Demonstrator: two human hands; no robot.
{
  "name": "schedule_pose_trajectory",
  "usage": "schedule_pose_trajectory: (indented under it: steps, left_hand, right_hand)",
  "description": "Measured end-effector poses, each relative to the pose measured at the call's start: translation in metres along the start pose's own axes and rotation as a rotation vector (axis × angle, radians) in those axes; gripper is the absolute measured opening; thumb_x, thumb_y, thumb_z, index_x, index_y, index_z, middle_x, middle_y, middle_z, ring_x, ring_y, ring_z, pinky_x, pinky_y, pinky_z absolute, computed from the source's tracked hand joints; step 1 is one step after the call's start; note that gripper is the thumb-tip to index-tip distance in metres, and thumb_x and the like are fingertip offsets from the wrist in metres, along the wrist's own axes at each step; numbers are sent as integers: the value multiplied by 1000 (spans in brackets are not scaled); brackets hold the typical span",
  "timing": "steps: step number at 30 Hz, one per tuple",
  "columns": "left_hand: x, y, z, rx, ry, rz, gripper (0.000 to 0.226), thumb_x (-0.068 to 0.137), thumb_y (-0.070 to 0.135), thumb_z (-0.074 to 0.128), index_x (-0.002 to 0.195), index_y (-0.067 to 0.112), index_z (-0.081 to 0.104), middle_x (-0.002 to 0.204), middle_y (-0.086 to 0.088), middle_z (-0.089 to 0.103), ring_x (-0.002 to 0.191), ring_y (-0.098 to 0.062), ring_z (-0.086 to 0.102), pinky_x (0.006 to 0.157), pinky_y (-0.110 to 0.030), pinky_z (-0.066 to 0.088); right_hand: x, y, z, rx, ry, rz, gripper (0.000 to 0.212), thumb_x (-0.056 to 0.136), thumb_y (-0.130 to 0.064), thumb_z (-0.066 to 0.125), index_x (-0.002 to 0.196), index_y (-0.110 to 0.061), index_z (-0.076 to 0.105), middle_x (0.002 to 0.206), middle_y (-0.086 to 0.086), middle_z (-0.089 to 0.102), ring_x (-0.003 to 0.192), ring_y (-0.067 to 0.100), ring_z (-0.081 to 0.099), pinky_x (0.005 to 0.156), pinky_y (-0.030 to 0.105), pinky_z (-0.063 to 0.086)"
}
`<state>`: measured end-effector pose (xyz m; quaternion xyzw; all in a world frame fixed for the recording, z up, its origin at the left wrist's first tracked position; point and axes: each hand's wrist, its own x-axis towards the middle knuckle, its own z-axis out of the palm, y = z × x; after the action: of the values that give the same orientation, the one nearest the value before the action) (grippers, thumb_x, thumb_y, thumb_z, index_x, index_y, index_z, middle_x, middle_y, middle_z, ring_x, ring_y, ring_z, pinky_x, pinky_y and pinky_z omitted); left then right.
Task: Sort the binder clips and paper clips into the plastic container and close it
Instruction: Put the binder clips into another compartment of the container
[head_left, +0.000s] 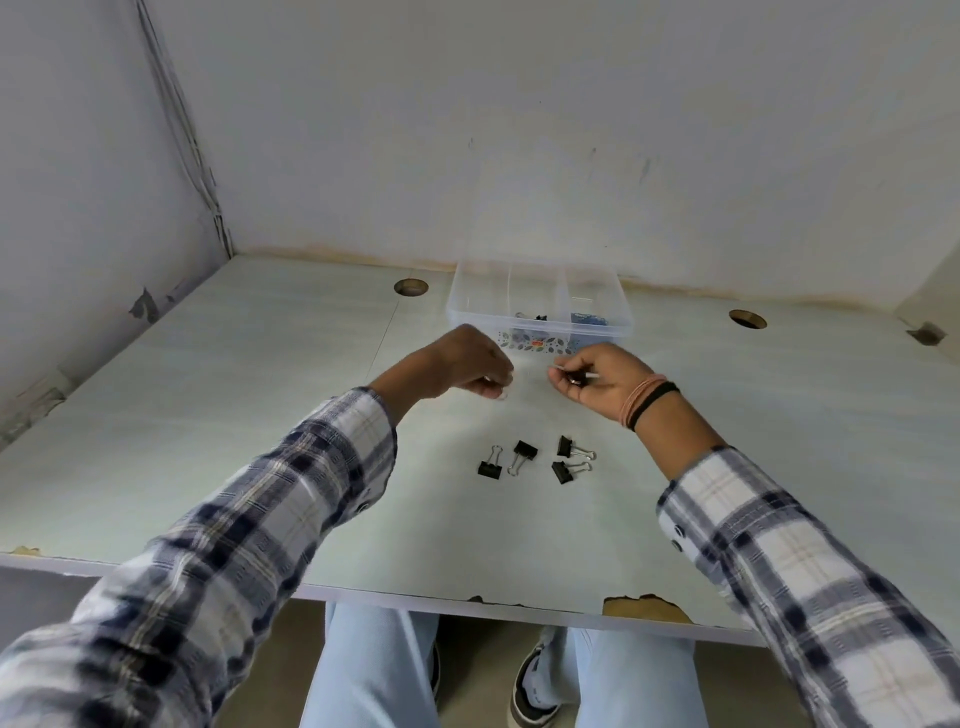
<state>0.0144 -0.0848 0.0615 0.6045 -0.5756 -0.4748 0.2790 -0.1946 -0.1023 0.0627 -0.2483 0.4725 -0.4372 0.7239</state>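
A clear plastic container (540, 317) with dividers stands open at the back of the table, a few dark clips and something blue inside. Just in front of it, my left hand (467, 364) is curled, fingertips pinched on a small silvery paper clip (503, 395) at the table surface. My right hand (597, 382) is closed on small metal clips, a thin pale piece sticking out to the left. Several black binder clips (537, 460) lie loose on the table nearer to me. No lid is in view.
The pale table (208, 441) has two round cable holes (410, 287) (747, 318) at the back and a chipped front edge (644, 608). White walls close the back and left. My knees and a shoe show under the table.
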Motion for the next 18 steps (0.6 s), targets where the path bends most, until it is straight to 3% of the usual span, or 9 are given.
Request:
schedule_pose_trajectory:
  steps: [3,6,8,11,14,16,18]
  left_hand:
    - [21,28,-9,-42,113,-11,27,87,-7,72,110,-20,67,106,-30,73,89,-30,73,87,-39,63]
    - [52,60,-22,4,179,2,26,87,-5,72,109,-18,66,102,-30,73,76,-27,76,65,-31,65]
    - [71,79,-27,9,230,-1,25,88,-4,73,107,-17,64,97,-31,72,65,-26,75,60,-31,65]
    - [90,97,-26,26,194,-15,8,92,-1,69,93,-2,62,100,-22,72,67,-23,73,71,-35,66]
    - [105,97,-20,39,100,-25,10,95,5,63,87,10,60,116,-17,71,81,-23,73,72,-35,66]
    - [110,96,-16,13,64,-52,9,97,9,60,104,5,64,125,-20,68,92,-29,73,69,-36,65]
    - [114,97,-12,14,73,-83,32,99,8,56,130,-2,57,127,-22,64,106,-36,71,74,-39,65]
  right_hand:
    - [5,-27,11,-17,2,-35,19,95,16,39,95,2,52,103,21,49,96,35,56,91,44,56]
    - [18,-56,28,-61,40,-122,17,95,15,42,88,3,53,102,19,49,112,40,53,100,47,52]
    - [29,-71,38,-91,38,-161,18,93,14,44,84,3,55,102,18,51,111,40,52,102,52,50]
    - [48,-86,48,-160,42,-153,9,93,4,48,89,1,56,112,20,52,113,43,51,102,59,47]
    - [63,-91,52,-197,3,-113,12,94,-5,48,100,0,57,120,23,50,126,54,42,107,68,37]
    - [69,-92,51,-188,-23,-101,16,93,-4,45,106,1,55,124,23,47,133,56,34,109,71,30]
    - [72,-91,47,-173,-28,-114,20,94,0,43,111,4,52,125,23,46,135,53,34,108,71,32]
